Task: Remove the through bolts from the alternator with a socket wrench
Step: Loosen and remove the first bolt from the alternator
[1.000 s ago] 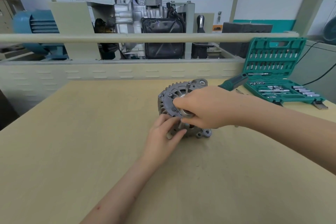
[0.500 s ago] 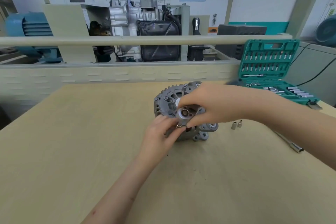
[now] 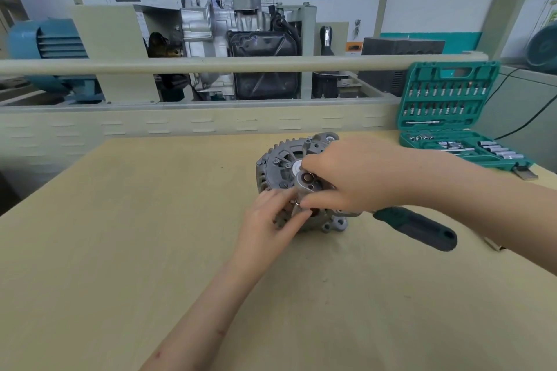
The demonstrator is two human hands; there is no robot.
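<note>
Grey alternator [image 3: 286, 172] sits mid-surface [image 3: 120, 235]. The right hand [image 3: 358, 175] has swung the wrench [image 3: 416, 227] handle from behind the alternator round to its near right, gripping the head; the left hand [image 3: 268, 220] pinches the socket. A bolt seems to be loosening.

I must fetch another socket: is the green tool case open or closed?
Open. The green tool case has its lid raised upright, showing rows of bits and sockets.

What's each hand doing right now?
Left hand: fingers on the alternator, grip unclear.
Right hand: gripping the socket wrench head.
</note>
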